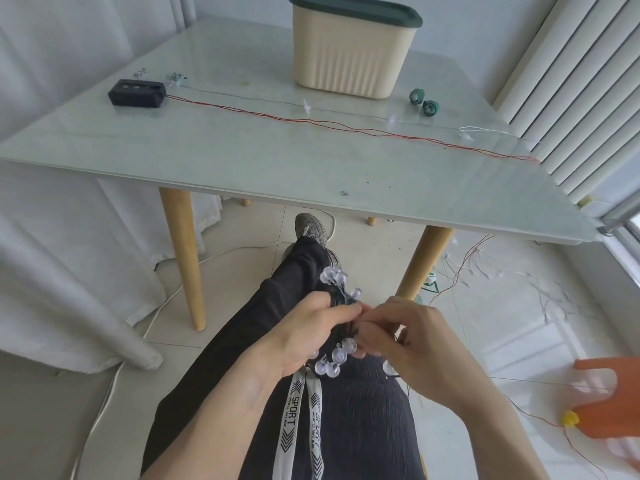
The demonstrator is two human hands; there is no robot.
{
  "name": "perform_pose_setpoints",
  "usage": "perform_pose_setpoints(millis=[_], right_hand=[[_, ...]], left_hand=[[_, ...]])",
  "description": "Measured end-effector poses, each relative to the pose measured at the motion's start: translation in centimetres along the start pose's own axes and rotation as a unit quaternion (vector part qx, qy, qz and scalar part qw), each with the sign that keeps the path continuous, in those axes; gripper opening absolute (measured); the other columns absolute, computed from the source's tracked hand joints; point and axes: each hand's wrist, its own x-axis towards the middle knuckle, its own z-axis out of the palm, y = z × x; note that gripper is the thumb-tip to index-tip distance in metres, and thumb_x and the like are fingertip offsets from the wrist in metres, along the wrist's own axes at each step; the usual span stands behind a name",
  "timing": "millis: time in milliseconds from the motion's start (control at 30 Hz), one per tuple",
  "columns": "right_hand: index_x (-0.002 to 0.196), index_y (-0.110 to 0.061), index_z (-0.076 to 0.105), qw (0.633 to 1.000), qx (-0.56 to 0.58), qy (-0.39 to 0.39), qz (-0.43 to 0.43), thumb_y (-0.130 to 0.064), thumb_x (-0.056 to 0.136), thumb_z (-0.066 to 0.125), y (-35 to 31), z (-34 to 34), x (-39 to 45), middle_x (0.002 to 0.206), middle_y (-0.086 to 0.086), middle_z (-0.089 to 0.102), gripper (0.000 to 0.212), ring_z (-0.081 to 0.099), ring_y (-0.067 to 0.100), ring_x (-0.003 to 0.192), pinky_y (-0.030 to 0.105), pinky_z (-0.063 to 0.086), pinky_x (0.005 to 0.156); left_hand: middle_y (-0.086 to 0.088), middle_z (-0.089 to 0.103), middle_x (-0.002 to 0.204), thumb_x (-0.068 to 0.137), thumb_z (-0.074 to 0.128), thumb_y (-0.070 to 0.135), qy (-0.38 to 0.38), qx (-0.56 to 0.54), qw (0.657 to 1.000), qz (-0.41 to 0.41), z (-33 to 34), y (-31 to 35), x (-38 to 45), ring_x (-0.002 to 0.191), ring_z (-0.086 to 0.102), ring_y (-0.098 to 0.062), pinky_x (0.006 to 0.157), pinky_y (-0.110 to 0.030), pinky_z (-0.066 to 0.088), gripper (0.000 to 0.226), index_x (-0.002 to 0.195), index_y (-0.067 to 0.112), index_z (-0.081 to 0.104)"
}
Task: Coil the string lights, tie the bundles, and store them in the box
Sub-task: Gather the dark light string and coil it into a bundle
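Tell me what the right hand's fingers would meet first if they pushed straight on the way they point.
Probably the left hand: the right hand points leftward, its fingertips already at the coiled light bundle that both hands pinch. Depth is unclear.

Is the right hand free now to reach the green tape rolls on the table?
Probably not yet: the right hand and left hand both pinch the coiled string lights over the lap, while the tape rolls lie far across the table.

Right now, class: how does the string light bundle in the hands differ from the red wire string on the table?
The bundle is coiled, held by the left hand and right hand above the lap; the red wire string lies stretched across the table. The bundle shows round clear bulbs; none on the red string.
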Motion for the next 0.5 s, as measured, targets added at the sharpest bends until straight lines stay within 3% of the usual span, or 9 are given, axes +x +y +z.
perform_pose_setpoints(millis=[100, 200, 267, 367, 500], right_hand=[[0.077, -0.027, 0.071, 0.998, 0.038, 0.047, 0.029, -0.020, 0.083, 0.076, 0.09, -0.11, 0.09, 0.068, -0.011, 0.068, 0.010, 0.061, 0.010, 0.067, 0.014, 0.040, 0.059], [0.077, -0.024, 0.066, 0.998, 0.049, 0.017, 0.031, -0.021, 0.084, 0.077, -0.19, -0.27, -0.02, 0.063, -0.008, 0.070, 0.013, 0.057, 0.011, 0.063, 0.015, 0.037, 0.058], [0.077, -0.026, 0.066, 0.997, 0.066, -0.004, 0.042, -0.024, 0.082, 0.079, -0.27, -0.51, -0.19, 0.062, -0.013, 0.068, 0.014, 0.052, 0.006, 0.055, 0.014, 0.037, 0.054], [0.078, -0.027, 0.069, 0.995, 0.081, 0.006, 0.052, -0.023, 0.079, 0.083, -0.41, -0.52, -0.29, 0.056, -0.016, 0.060, 0.014, 0.045, 0.004, 0.045, 0.012, 0.035, 0.049], [0.077, -0.014, 0.069, 0.987, 0.153, 0.008, 0.050, -0.003, 0.082, 0.078, -0.83, 0.04, -0.46, 0.054, -0.018, 0.063, 0.015, 0.053, 0.000, 0.045, 0.007, 0.038, 0.050]], left_hand=[[-0.033, 0.068, 0.091, 0.102, 0.048, 0.039, -0.065, 0.048, 0.997, -0.008, 0.03, 0.08, -0.22, 0.075, 0.067, -0.040, 0.063, -0.027, 0.051, 0.055, 0.097, -0.014, 0.064], [-0.027, 0.069, 0.083, 0.104, 0.045, 0.034, -0.065, 0.091, 0.994, 0.019, -0.15, 0.26, -0.38, 0.061, 0.063, -0.031, 0.069, -0.021, 0.050, 0.052, 0.089, -0.011, 0.065], [-0.026, 0.070, 0.082, 0.101, 0.053, 0.036, -0.036, 0.100, 0.994, 0.025, -0.38, 0.22, -0.38, 0.065, 0.064, -0.032, 0.073, -0.025, 0.050, 0.047, 0.091, -0.007, 0.067], [-0.019, 0.073, 0.083, 0.093, 0.065, 0.042, 0.035, 0.100, 0.994, 0.021, -0.44, -0.12, -0.06, 0.075, 0.059, -0.034, 0.076, -0.043, 0.046, 0.042, 0.093, 0.001, 0.071], [-0.002, 0.073, 0.078, 0.093, 0.068, 0.026, 0.118, 0.097, 0.988, 0.036, -0.15, -0.30, 0.35, 0.074, 0.064, -0.024, 0.073, -0.033, 0.054, 0.021, 0.096, 0.006, 0.072]])
